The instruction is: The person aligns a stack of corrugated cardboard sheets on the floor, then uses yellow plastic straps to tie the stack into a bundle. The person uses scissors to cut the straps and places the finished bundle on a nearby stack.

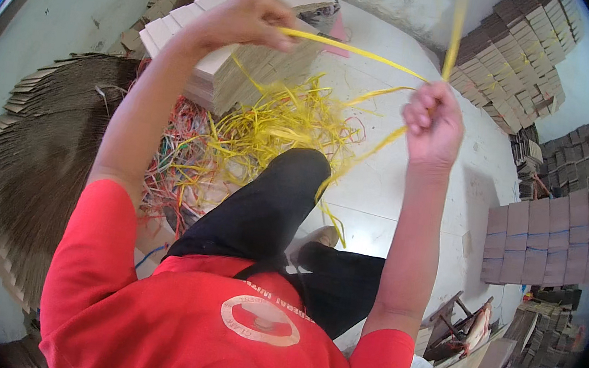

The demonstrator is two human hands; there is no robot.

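My left hand [269,20] is raised at the upper left, fingers pinched around a yellow plastic strip [361,52]. That strip stretches across to my right hand [435,118], which is closed in a fist on it. More yellow lengths leave the right fist: one runs upward, others hang down and left towards my bent knee [295,178]. Below and between the hands, a tangled heap of yellow plastic strips [291,113] lies on the floor. Beneath my left forearm and hand stands a stack of cardboard sheets [263,77].
Red and white strips [175,154] lie tangled beside the yellow heap. Fanned cardboard pieces [52,156] fill the left side. Bundled cardboard stacks [545,234] tied with blue strips stand at right, with more piles [511,50] by the far wall. A small wooden stool [458,322] is lower right.
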